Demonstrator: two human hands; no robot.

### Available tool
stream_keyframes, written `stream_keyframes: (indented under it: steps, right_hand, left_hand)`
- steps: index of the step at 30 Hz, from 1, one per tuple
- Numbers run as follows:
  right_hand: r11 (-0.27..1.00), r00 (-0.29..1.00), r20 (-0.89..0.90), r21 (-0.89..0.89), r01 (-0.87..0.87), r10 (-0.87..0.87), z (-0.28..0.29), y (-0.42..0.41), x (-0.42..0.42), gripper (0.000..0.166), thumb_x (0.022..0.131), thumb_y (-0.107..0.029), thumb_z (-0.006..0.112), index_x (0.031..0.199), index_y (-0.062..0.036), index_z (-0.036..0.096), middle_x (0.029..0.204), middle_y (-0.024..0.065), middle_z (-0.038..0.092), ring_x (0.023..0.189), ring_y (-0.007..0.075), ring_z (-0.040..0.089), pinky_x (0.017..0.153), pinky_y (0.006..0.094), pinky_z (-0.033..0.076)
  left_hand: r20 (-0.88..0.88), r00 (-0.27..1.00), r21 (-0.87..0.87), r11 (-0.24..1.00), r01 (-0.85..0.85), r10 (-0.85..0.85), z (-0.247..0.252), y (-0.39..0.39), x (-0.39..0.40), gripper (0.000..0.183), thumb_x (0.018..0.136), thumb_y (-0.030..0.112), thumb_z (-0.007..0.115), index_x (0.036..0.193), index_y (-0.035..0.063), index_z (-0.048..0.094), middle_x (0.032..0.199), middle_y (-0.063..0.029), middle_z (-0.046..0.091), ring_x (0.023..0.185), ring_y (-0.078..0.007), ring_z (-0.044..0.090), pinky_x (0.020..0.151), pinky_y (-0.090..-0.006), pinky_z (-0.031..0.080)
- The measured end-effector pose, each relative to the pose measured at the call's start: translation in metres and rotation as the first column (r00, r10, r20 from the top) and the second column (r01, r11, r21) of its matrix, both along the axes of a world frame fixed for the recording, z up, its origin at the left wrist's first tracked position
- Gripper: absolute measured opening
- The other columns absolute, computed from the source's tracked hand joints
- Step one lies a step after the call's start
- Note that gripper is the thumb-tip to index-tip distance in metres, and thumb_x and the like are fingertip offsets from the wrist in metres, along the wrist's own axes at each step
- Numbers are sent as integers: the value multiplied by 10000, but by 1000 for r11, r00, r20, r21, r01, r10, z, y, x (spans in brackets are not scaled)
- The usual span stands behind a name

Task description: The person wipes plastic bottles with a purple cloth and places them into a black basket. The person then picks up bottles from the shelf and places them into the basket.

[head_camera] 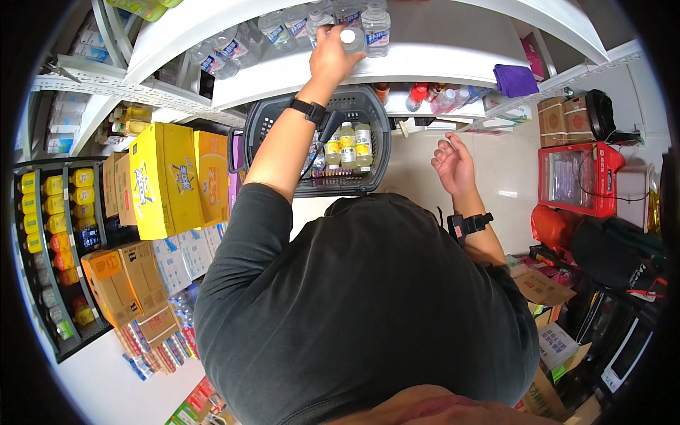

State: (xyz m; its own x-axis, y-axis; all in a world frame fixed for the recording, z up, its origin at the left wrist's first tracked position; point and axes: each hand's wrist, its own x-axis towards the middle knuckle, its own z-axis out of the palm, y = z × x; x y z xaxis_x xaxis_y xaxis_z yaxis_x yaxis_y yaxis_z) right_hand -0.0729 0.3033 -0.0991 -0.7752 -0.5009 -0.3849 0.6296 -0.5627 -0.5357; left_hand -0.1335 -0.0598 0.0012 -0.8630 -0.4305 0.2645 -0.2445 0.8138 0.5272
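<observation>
My left hand (pixel 333 56) is closed around a clear plastic bottle with a white cap (pixel 349 37), over the front part of a white shelf (pixel 425 66). Beside it on the shelf stands a labelled clear bottle (pixel 376 29), and more such bottles stand to the left. Below the shelf sits a dark grey plastic basket (pixel 380 138) holding pale yellow drink bottles (pixel 348 146) and some clear ones partly behind my forearm. My right hand (pixel 455 166) is held over the floor to the right of the basket, fingers loosely curled, holding nothing.
A folded purple cloth (pixel 515 80) hangs over the shelf edge. Lower down stand several bottles (pixel 417 96). Yellow cartons (pixel 167 180) and brown boxes (pixel 133 281) are stacked at the left, near a black bottle rack (pixel 74 265). A red glass-fronted cabinet (pixel 579 178) stands at the right.
</observation>
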Motion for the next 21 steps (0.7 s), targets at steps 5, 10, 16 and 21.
stream_keyframes:
  steps: [5,10,16,21]
  right_hand:
    - [1000,1000,16,15,-20,20,0,-7,-12,161,1025,-247,593,1150,-146,596,918,5,653,777,144,606,716,308,492]
    - [995,997,-30,71,-68,71,8,-31,-37,155,1025,-230,604,1153,-144,594,921,5,640,772,144,593,712,303,491]
    - [931,911,-384,366,1,150,31,-114,-93,436,993,-181,675,1390,-107,510,1130,62,636,931,146,625,765,310,531]
    - [735,687,-711,545,403,151,37,-212,-147,951,809,-291,876,1539,-55,314,1379,221,494,1237,292,542,1028,441,478]
  left_hand:
    - [13,991,27,991,134,-134,-14,-9,11,749,709,220,916,1377,134,587,1405,-164,538,1232,-379,609,1018,-429,538]
    - [-139,966,-17,976,216,-216,-21,-9,35,675,692,143,875,1309,118,602,1348,-162,572,1161,-402,634,962,-458,556]
    - [-268,948,316,913,257,-174,-10,-15,113,773,700,252,946,1326,-6,575,1262,-142,621,1108,-274,655,1031,-378,500]
    - [-439,883,890,-55,453,167,-23,-6,187,622,905,131,779,1434,32,467,1287,-111,625,1218,-235,609,1063,-410,494]
